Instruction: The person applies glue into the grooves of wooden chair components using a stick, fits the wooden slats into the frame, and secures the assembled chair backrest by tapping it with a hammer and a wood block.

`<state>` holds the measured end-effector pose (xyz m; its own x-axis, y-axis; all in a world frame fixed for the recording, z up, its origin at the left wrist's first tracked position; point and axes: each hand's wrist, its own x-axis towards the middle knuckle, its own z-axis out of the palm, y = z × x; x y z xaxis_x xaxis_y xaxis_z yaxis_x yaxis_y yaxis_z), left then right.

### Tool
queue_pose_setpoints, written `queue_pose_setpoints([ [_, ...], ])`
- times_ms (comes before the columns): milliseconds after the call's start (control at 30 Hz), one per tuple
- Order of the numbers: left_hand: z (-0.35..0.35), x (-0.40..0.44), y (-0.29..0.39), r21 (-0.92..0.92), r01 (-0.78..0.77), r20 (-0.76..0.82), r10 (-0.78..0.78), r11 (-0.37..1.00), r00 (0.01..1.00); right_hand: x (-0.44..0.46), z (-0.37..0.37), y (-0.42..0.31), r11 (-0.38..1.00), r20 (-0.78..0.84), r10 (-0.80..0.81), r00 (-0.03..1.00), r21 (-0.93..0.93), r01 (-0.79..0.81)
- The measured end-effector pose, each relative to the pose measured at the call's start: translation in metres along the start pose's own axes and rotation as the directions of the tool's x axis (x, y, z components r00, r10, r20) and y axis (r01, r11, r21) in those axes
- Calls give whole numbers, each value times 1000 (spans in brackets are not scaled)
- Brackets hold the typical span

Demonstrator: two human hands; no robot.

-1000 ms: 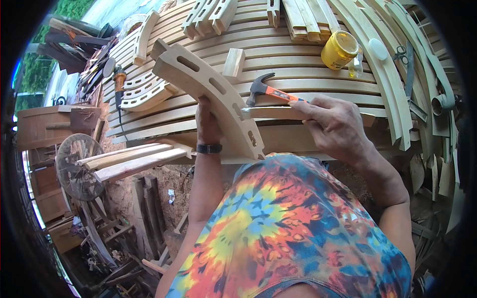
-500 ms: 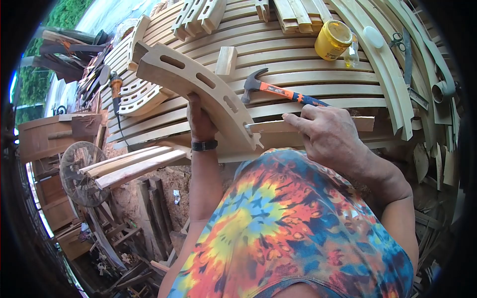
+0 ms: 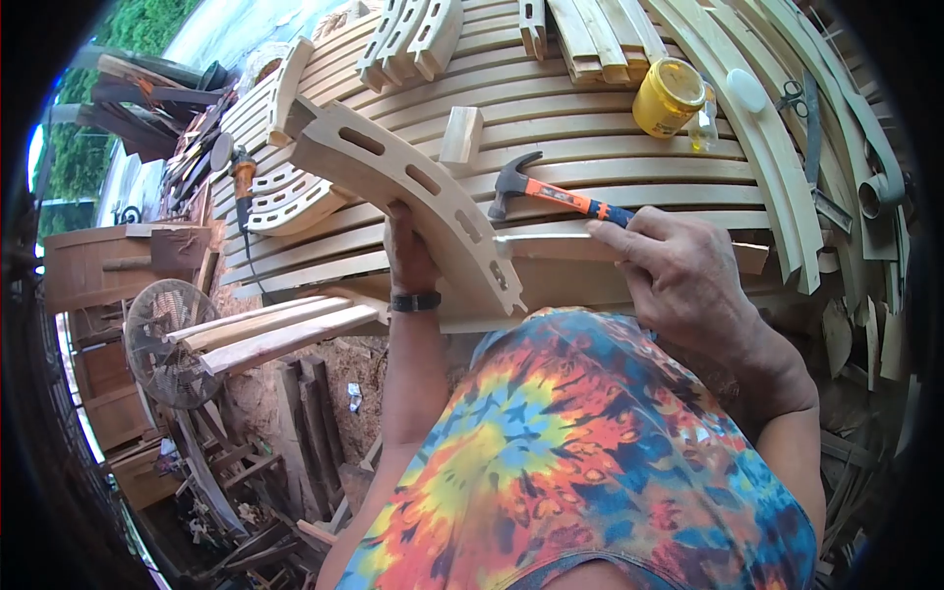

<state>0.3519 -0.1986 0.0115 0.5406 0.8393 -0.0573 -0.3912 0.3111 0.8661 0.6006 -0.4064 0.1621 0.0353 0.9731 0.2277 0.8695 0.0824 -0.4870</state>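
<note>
My left hand [image 3: 411, 258], with a dark band on its wrist, is closed around the underside of a curved wooden piece [image 3: 393, 182]. Elongated slots run along the face of this piece, and it is tilted up to the left. My right hand [image 3: 678, 261] grips a flat wooden strip [image 3: 560, 248], index finger stretched along it. The strip's left end, whitish along its upper edge, lies beside the slotted piece's lower end; whether they touch I cannot tell. Just beyond lies a claw hammer [image 3: 560, 192] with an orange and blue handle.
A slatted wooden surface [image 3: 590, 152] carries a small wood block [image 3: 461, 138], an open yellow jar [image 3: 670, 98], scissors [image 3: 791, 96] and more slotted pieces [image 3: 418, 34]. A corded power tool [image 3: 243, 187] rests at left. A fan [image 3: 169, 342] stands beside projecting wooden bars [image 3: 290, 334].
The strip and my right hand have shifted right, and its left end is drawn back from the slot at the curved piece's lower end. The view has moved slightly.
</note>
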Motion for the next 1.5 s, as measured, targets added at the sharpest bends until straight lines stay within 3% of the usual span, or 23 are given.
queue_pose_setpoints([
  [200,18,-3,3,59,-1,64,-3,998,998,37,-5,-8,989,-161,-63,985,-145,39],
  [333,14,2,0,109,-3,116,-10,994,993,50,-1,-11,968,-114,-76,991,-247,46],
  [600,39,-3,11,250,-64,70,48,966,996,55,0,-17,969,-101,-126,987,-226,101],
  [800,38,-7,13,125,6,25,-9,992,1000,41,-14,-9,971,-140,-118,983,-222,85],
  [1000,32,-2,16,85,28,116,-38,996,993,54,-23,-9,979,-233,-122,965,-191,78],
  [1233,25,2,11,166,28,129,-50,986,990,79,-26,-16,963,-266,-179,947,-245,113],
  [1433,46,0,11,191,-4,1,4,982,1000,84,-24,-21,947,-280,-232,931,-283,150],
  [1500,30,4,9,258,56,57,-73,965,996,80,-24,-23,949,-285,-228,931,-279,147],
])
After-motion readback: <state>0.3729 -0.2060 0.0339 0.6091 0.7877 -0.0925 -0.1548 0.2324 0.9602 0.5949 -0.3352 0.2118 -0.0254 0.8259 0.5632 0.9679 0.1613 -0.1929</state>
